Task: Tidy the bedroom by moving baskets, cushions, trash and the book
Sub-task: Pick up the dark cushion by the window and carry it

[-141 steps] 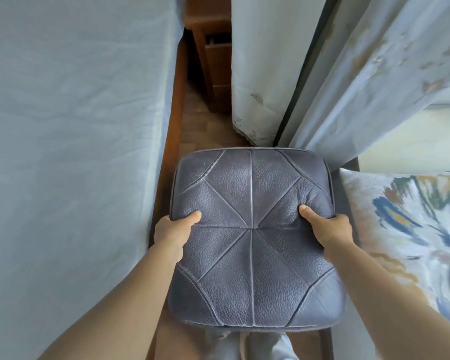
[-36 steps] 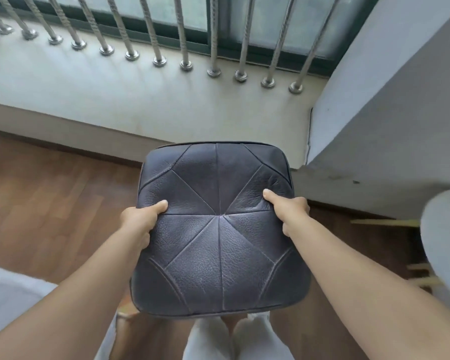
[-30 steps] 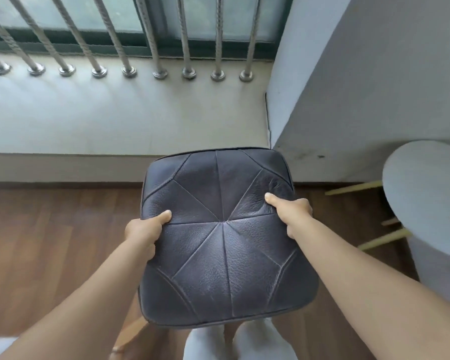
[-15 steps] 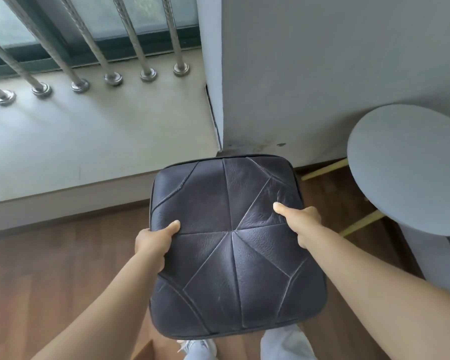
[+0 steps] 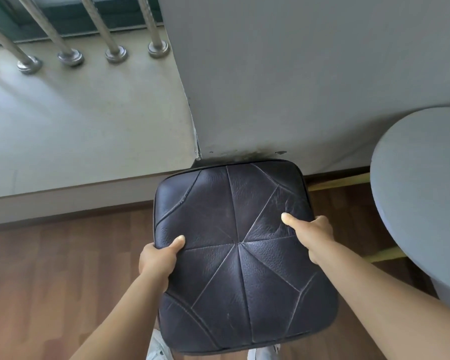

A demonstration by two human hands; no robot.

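Note:
A square dark leather cushion [image 5: 234,268] with stitched triangular panels is held flat in front of me above the wooden floor. My left hand [image 5: 157,258] grips its left edge, thumb on top and fingers hidden underneath. My right hand [image 5: 313,236] grips the right edge the same way, thumb pressed into the leather. The cushion's far edge is close to the base of a grey wall.
A round grey stool seat [image 5: 424,203] with pale wooden legs stands at the right. A grey wall [image 5: 309,74] rises ahead. A pale raised ledge [image 5: 83,131] with several metal railing posts [image 5: 115,51] lies at the left. Wooden floor [image 5: 57,281] spreads below left.
The view has swung right and moved forward: the wall corner and the ledge slid left, the stool came closer at the right. Both hands keep the same hold on the cushion.

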